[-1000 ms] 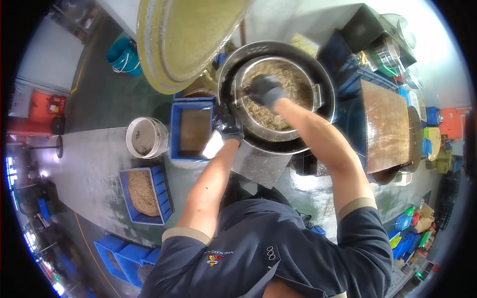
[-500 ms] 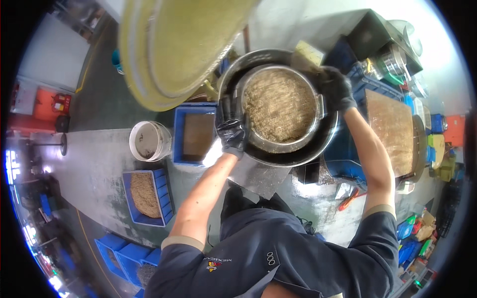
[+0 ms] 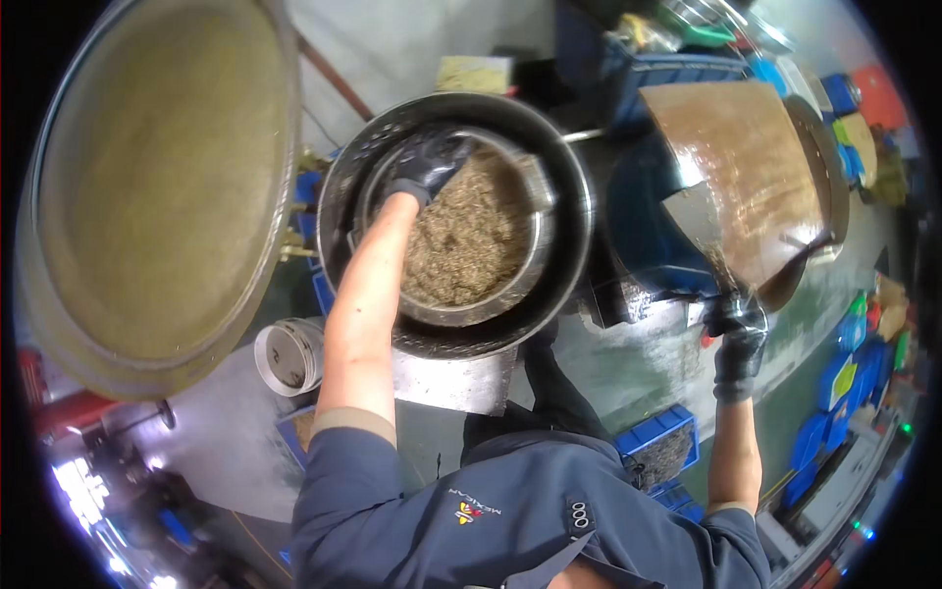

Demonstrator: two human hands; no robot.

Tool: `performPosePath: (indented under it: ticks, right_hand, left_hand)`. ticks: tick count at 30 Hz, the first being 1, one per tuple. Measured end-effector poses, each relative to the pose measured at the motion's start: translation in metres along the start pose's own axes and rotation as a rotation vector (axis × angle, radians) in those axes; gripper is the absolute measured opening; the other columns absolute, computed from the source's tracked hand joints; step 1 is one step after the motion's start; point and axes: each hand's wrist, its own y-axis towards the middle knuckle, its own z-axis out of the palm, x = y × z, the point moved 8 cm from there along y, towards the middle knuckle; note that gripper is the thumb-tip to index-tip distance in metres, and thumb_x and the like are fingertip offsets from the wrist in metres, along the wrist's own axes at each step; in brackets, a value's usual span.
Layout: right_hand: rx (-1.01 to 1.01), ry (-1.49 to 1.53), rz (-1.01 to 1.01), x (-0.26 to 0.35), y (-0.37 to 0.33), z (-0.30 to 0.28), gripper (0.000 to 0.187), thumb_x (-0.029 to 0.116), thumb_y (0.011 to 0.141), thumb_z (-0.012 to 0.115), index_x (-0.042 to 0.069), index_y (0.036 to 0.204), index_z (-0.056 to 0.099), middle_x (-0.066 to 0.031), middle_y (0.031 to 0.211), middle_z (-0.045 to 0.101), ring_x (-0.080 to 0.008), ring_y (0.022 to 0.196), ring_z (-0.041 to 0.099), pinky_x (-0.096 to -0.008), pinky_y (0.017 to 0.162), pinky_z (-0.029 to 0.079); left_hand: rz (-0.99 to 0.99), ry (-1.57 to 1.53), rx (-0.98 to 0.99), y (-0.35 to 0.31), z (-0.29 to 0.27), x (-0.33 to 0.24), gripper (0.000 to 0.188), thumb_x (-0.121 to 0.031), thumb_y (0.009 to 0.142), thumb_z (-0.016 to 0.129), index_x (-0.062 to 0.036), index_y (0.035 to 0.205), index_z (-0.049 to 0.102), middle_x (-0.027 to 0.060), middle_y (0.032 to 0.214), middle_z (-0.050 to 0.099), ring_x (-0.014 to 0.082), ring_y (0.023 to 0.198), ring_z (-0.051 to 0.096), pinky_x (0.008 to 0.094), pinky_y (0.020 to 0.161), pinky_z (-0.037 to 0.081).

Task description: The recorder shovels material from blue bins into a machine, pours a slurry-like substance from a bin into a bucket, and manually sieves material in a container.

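A round metal pot (image 3: 533,280) full of brown grain-like material (image 3: 461,231) sits inside a larger dark metal drum (image 3: 574,245). My left hand (image 3: 429,165), in a black glove, lies over the pot's far left part, touching the grain. Its fingers look stretched out, though blurred, and hold nothing that I can see. To the right, my black-gloved right hand (image 3: 738,339) is closed at the near edge of a blue barrel. A grey, flat-bladed scoop-like tool (image 3: 699,221) runs up from it, its blade in front of a brown board; the grip is partly hidden.
A big round yellowish lid (image 3: 162,187) stands raised at the left. The brown board (image 3: 751,177) lies over the blue barrel (image 3: 643,211). A white bucket (image 3: 289,355) stands on the floor near the drum, and a blue crate (image 3: 659,447) sits beside my legs.
My view has turned right, so the drum appears further left. My right hand has left the pot's right rim and moved to the barrel; the left has shifted onto the grain.
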Motion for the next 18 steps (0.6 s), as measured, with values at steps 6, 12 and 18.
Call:
performPosePath:
  ticks: [6, 12, 18]
  right_hand:
    - [-0.181, 0.036, 0.113, -0.027, -0.006, -0.056, 0.028, 0.022, 0.092, 0.052, -0.001, 0.103, 0.062, -0.0033, 0.074, 0.061, -0.0078, 0.056, 0.050, -0.0205, 0.051, 0.039]
    - [-0.153, 0.056, 0.246, -0.044, -0.004, -0.064, 0.025, 0.010, 0.089, 0.054, -0.002, 0.111, 0.060, -0.0037, 0.075, 0.060, -0.0069, 0.056, 0.049, -0.0202, 0.050, 0.038]
    - [-0.170, 0.175, 0.314, -0.047, -0.012, -0.080, 0.029, 0.013, 0.092, 0.053, -0.002, 0.117, 0.059, -0.0038, 0.075, 0.061, -0.0066, 0.055, 0.048, -0.0209, 0.051, 0.038]
  left_hand:
    - [0.213, -0.099, 0.173, 0.009, 0.033, -0.118, 0.030, -0.031, 0.091, 0.057, -0.0098, 0.113, 0.061, 0.0140, 0.107, 0.065, 0.0221, 0.097, 0.062, 0.0342, 0.085, 0.049]
    - [0.254, 0.399, 0.695, 0.018, 0.074, -0.186, 0.038, -0.009, 0.084, 0.057, -0.0090, 0.122, 0.059, 0.0148, 0.122, 0.060, 0.0277, 0.115, 0.056, 0.0357, 0.101, 0.044]
    - [0.362, 0.667, 0.899, -0.008, 0.083, -0.238, 0.029, -0.008, 0.083, 0.058, -0.0087, 0.110, 0.067, 0.0159, 0.113, 0.065, 0.0292, 0.104, 0.062, 0.0375, 0.090, 0.049]
